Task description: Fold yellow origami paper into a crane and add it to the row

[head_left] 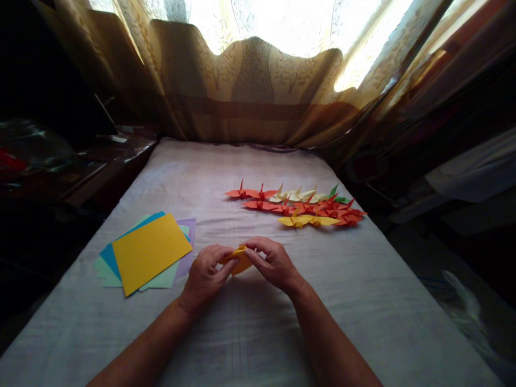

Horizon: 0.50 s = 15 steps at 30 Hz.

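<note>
A small folded piece of yellow origami paper (241, 264) is held between both hands above the sheet, low in the middle of the head view. My left hand (207, 271) pinches its left side between thumb and fingers. On the other side, my right hand (276, 263) grips the upper right edge, its thumb on the near face. Fingers cover part of the paper, so its full shape is hidden. Left of my hands lies a stack of coloured paper (151, 252), yellow on top with blue, green and purple sheets sticking out beneath.
Beyond my right hand, several folded paper cranes (304, 208) stand in rows, red, cream, yellow and green. A pale sheet (258, 333) with creases covers the bed-like surface. Curtains (253, 80) hang at its far end. Dark furniture (100, 161) borders the left side.
</note>
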### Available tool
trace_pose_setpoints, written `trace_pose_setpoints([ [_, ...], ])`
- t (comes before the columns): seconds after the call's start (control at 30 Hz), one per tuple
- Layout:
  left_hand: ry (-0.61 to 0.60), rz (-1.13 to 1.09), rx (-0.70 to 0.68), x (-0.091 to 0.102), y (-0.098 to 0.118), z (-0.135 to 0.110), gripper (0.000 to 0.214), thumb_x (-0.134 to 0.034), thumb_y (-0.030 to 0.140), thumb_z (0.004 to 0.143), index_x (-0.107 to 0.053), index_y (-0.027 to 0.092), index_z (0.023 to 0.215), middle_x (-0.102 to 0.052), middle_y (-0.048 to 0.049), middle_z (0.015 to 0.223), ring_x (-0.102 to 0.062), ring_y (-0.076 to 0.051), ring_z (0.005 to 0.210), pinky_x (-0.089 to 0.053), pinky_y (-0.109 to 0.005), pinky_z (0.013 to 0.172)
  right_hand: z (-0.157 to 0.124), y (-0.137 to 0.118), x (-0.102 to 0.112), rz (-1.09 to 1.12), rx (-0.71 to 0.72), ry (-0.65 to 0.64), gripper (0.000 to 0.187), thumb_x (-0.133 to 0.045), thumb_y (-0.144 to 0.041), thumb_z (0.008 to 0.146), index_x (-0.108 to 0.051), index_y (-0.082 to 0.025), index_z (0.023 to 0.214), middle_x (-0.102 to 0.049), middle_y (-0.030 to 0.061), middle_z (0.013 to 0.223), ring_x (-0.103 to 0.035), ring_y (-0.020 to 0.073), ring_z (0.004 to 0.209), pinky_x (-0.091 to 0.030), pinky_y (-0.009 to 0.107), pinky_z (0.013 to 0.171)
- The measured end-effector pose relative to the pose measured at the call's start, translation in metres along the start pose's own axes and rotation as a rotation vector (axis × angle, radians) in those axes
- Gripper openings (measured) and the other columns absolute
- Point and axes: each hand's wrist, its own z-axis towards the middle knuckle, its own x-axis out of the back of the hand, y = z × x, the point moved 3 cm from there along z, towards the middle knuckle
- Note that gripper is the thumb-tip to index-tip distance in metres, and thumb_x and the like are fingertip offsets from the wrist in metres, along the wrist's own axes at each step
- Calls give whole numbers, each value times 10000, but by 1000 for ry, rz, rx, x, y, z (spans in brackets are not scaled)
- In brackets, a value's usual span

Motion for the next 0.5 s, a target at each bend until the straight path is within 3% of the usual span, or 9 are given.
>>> trace_pose_setpoints([
  [0.23,9,0,11,0,1,0,146,-603,317,909,-713,221,908,-732,-26,804,-675,-184,773,-540,-316,777,-1,2,-3,27,-47,58,153,-571,-273,909,-704,-213,864,-727,26,831,-657,151,786,-498,259,741],
  [0.5,-40,-46,124,-1,-4,0,203,-601,365,884,-718,219,962,-750,-38,892,-694,-191,818,-554,-305,781,0,3,-3,91,-122,132,129,-598,-258,844,-701,-205,790,-703,7,742,-612,133,679,-481,237,669],
])
